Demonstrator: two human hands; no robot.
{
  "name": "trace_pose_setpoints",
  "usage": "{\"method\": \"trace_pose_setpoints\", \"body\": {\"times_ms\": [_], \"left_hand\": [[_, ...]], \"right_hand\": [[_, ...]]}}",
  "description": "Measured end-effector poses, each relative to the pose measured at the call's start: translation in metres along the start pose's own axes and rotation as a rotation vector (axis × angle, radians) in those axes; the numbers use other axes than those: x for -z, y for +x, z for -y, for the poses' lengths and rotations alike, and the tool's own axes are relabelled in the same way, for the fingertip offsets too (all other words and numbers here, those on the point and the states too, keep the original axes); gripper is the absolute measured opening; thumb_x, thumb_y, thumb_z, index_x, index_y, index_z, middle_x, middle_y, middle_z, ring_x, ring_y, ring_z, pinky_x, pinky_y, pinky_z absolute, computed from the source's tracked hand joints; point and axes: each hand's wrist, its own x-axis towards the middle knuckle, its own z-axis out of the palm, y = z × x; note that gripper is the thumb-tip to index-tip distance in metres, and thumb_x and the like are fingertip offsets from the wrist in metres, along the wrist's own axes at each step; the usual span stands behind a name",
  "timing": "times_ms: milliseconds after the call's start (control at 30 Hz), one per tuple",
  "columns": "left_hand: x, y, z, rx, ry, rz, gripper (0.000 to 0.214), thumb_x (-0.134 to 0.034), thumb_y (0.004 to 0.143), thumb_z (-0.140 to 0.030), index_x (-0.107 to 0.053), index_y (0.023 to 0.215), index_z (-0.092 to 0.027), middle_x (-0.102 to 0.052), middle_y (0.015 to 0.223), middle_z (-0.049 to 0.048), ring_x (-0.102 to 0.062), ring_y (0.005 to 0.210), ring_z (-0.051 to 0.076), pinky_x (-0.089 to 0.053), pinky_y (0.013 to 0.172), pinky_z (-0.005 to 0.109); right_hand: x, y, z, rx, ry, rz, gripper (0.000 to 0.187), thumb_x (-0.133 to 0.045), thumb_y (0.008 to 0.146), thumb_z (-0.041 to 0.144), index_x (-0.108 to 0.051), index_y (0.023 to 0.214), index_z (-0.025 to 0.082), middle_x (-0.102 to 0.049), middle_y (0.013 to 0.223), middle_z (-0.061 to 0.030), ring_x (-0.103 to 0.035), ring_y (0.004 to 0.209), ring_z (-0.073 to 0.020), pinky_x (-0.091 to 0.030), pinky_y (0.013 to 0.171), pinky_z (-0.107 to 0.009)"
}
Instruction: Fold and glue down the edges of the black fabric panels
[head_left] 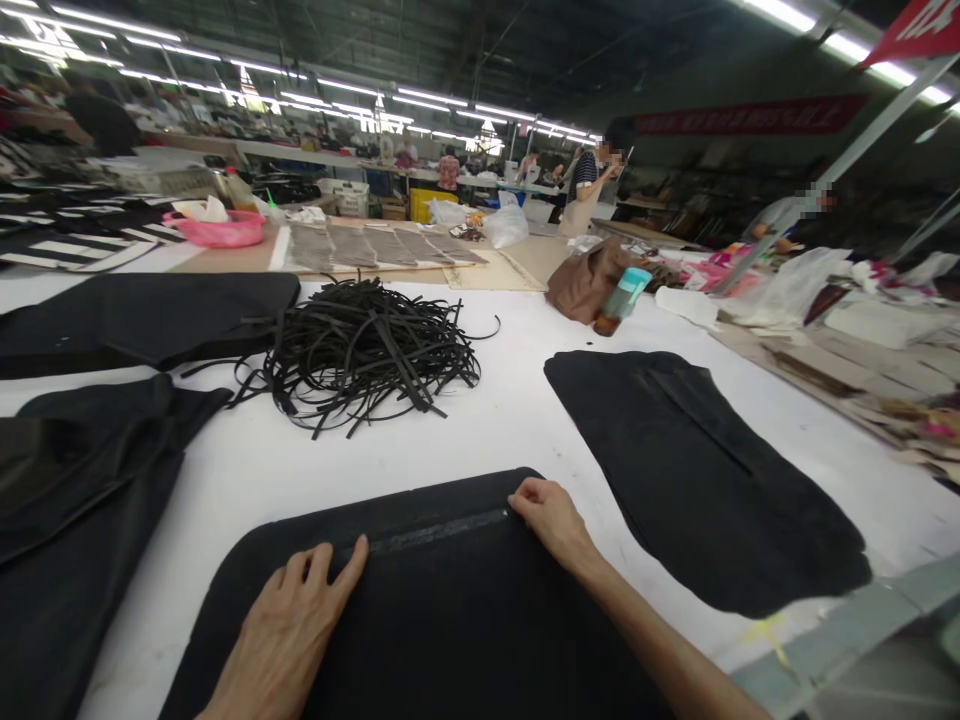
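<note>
A black panel (pixel 457 630) lies beneath the open left hand (pixel 289 610) and the right hand (pixel 553 515), pinched closed beside a shiny strip (pixel 442 530).

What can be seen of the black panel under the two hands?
The black panel looks matte and smooth, like leather or coated fabric. It lies on the white tabletop, its far corners rounded and its near end out of frame. A shinier, greyish strip runs near its far edge, between the hands. The left hand rests on its left part; the right hand has its fingertips at the strip's right end, whether gripping anything is unclear.
</note>
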Motion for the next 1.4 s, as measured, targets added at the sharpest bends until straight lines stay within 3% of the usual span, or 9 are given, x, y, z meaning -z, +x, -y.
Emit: {"method": "trace_pose_setpoints", "body": {"times_ms": [333,433,533,600,833,1067,1200,1300,1400], "left_hand": [[-0.004,-0.002,-0.001,0.015,-0.013,-0.002,0.074,-0.031,0.071,0.013,-0.040,0.131,-0.028,-0.055,0.105,0.0086,-0.053,0.089,0.022,-0.046,0.078,0.037],[-0.001,-0.002,-0.001,0.018,-0.039,0.021,0.073,-0.031,0.071,0.011,-0.039,0.131,-0.028,-0.055,0.107,0.0087,-0.052,0.091,0.022,-0.045,0.080,0.038],[0.001,-0.001,-0.001,0.015,-0.058,0.023,0.072,-0.031,0.070,0.010,-0.038,0.132,-0.027,-0.054,0.107,0.0089,-0.052,0.094,0.024,-0.044,0.081,0.039],[0.001,-0.001,0.000,0.013,-0.065,0.017,0.072,-0.032,0.070,0.009,-0.038,0.132,-0.027,-0.054,0.108,0.0093,-0.052,0.094,0.025,-0.044,0.082,0.041],[-0.002,-0.004,0.001,0.026,-0.084,-0.007,0.070,-0.030,0.073,0.008,-0.037,0.133,-0.028,-0.054,0.109,0.0091,-0.051,0.096,0.026,-0.042,0.084,0.043],[-0.001,-0.005,0.000,0.018,-0.036,0.001,0.072,-0.029,0.072,0.009,-0.037,0.133,-0.028,-0.055,0.108,0.0092,-0.052,0.096,0.025,-0.041,0.087,0.044],[-0.002,-0.005,-0.001,0.015,-0.007,-0.016,0.072,-0.029,0.072,0.009,-0.037,0.133,-0.028,-0.056,0.107,0.0091,-0.053,0.094,0.025,-0.040,0.088,0.045],[-0.001,-0.005,0.000,0.011,-0.015,-0.023,0.072,-0.030,0.071,0.009,-0.038,0.133,-0.027,-0.056,0.108,0.0094,-0.053,0.095,0.025,-0.040,0.088,0.045],[-0.001,-0.005,0.003,0.005,-0.058,-0.044,0.070,-0.030,0.072,0.008,-0.039,0.132,-0.028,-0.057,0.107,0.0088,-0.053,0.095,0.025,-0.037,0.091,0.047]], "right_hand": [[-0.003,-0.012,0.008,0.056,-0.187,-0.087,0.012,-0.051,0.080,0.026,-0.051,0.069,0.021,-0.054,0.060,0.0029,-0.051,0.061,-0.0137,-0.027,0.053,-0.024],[-0.008,-0.022,0.014,0.186,-0.426,-0.166,0.007,-0.044,0.085,0.020,-0.050,0.086,0.021,-0.057,0.074,0.0006,-0.053,0.060,-0.0140,-0.026,0.052,-0.025],[-0.015,-0.029,0.019,0.376,-0.720,-0.210,0.025,-0.038,0.082,0.004,-0.050,0.093,0.022,-0.056,0.093,-0.0027,-0.056,0.063,-0.0141,-0.023,0.047,-0.026],[-0.018,-0.029,0.019,0.443,-0.791,-0.202,0.028,-0.038,0.079,0.000,-0.051,0.092,0.022,-0.055,0.095,-0.0032,-0.057,0.064,-0.0138,-0.023,0.047,-0.026],[-0.008,-0.020,-0.003,0.288,-0.542,-0.146,0.020,-0.033,0.092,0.019,-0.051,0.084,0.022,-0.055,0.080,0.0000,-0.056,0.070,-0.0129,-0.030,0.054,-0.024],[0.017,-0.027,-0.015,0.173,-0.717,-0.185,0.021,-0.035,0.091,0.021,-0.056,0.089,0.022,-0.057,0.086,-0.0019,-0.055,0.065,-0.0152,-0.028,0.052,-0.027],[0.013,-0.040,0.010,0.393,-0.743,-0.263,0.029,-0.039,0.083,0.004,-0.060,0.093,0.021,-0.059,0.092,-0.0052,-0.055,0.082,-0.0188,-0.036,0.067,-0.029],[-0.003,-0.047,0.024,0.638,-0.678,-0.180,0.035,-0.042,0.080,0.001,-0.060,0.101,0.022,-0.059,0.101,-0.0047,-0.053,0.089,-0.0179,-0.038,0.077,-0.028],[-0.018,-0.046,0.024,0.712,-0.699,-0.167,0.037,-0.043,0.080,0.002,-0.056,0.112,0.018,-0.059,0.104,-0.0074,-0.052,0.094,-0.0201,-0.039,0.081,-0.029]]}}
